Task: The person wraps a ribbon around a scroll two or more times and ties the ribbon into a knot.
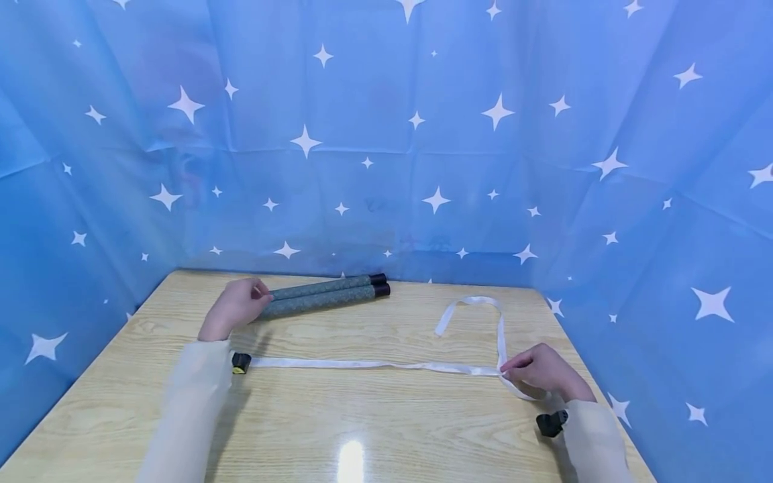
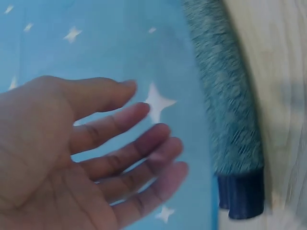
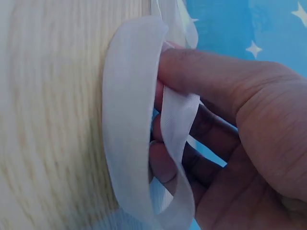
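A long white ribbon lies stretched across the table, its left end near my left wrist. My right hand pinches it at the right between thumb and fingers. From there, one length curves toward the back and hooks left, while a loop hangs beside the hand; the right wrist view has this loop up close. Two green patterned rods with black ends lie side by side at the back left. My left hand is by their left ends. In the left wrist view its fingers are loosely bent and hold nothing.
The wooden table ends at a blue curtain with white stars, which encloses the back and both sides. Black wrist cameras are worn on both wrists, the right one close above the tabletop.
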Action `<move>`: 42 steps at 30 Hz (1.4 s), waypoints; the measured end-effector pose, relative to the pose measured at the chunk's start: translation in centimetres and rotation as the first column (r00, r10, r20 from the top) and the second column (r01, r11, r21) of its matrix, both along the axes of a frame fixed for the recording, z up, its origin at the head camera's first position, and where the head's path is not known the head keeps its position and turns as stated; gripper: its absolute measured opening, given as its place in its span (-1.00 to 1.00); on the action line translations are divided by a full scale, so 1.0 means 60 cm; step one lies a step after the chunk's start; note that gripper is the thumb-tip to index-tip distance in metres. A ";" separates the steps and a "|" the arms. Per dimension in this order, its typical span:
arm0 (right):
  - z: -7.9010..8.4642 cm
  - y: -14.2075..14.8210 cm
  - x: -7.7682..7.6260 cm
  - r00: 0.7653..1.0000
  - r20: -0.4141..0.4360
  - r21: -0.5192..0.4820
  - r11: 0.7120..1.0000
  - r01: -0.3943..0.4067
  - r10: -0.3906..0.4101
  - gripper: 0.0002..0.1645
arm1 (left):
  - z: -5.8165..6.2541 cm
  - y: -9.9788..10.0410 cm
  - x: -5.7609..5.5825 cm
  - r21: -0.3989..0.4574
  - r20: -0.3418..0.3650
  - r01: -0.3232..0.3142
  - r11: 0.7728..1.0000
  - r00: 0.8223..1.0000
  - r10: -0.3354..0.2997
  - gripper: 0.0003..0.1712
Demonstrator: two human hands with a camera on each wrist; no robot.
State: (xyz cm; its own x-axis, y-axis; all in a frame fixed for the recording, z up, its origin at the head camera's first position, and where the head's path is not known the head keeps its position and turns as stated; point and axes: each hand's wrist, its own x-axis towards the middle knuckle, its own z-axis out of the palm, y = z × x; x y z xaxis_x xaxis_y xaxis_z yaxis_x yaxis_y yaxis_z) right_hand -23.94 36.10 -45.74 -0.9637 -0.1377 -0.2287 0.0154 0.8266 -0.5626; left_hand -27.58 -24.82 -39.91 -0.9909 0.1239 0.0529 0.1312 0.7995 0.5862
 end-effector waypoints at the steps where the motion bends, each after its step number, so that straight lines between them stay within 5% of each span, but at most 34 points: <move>1: 0.002 -0.002 -0.001 1.000 -0.017 0.019 1.000 -0.011 0.011 -0.92 | -0.003 0.004 -0.010 -0.005 -0.011 0.012 1.000 1.000 -0.012 -0.73; 5: 0.003 -0.008 -0.010 1.000 -0.011 0.020 1.000 0.007 -0.006 -0.93 | -0.015 0.024 -0.048 -0.050 -0.032 0.059 0.997 0.998 -0.060 -0.66; 8: 0.002 -0.008 -0.015 1.000 0.001 0.022 0.999 0.028 -0.028 -0.93 | -0.024 0.045 -0.070 -0.111 -0.005 0.089 0.990 0.996 -0.090 -0.41; 12: -0.001 -0.002 -0.013 0.999 0.025 0.044 0.998 0.035 -0.036 -0.94 | -0.035 0.076 -0.095 -0.224 0.058 0.154 0.963 0.988 -0.144 -0.02; 16: -0.006 0.001 -0.008 0.999 0.021 0.067 0.997 0.026 -0.028 -0.96 | -0.045 0.102 -0.113 -0.305 0.128 0.232 0.924 0.971 -0.201 0.15; 21: -0.004 -0.001 -0.006 0.999 0.037 0.068 0.997 0.036 -0.039 -0.92 | -0.059 0.119 -0.138 -0.343 0.238 0.300 0.890 0.945 -0.226 0.18; 26: 0.000 -0.010 -0.011 0.999 0.039 0.074 0.997 0.031 -0.034 -0.90 | -0.070 0.119 -0.153 -0.377 0.305 0.286 0.881 0.936 -0.173 0.12; 35: 0.004 -0.012 -0.013 0.998 0.054 0.075 0.997 0.035 -0.039 -0.94 | -0.080 0.126 -0.166 -0.401 0.259 0.268 0.876 0.950 -0.173 -0.06; 42: 0.005 -0.014 -0.007 0.996 0.066 0.040 0.998 0.050 -0.052 -0.94 | -0.082 0.133 -0.158 -0.460 0.200 0.256 0.850 0.963 -0.182 -0.09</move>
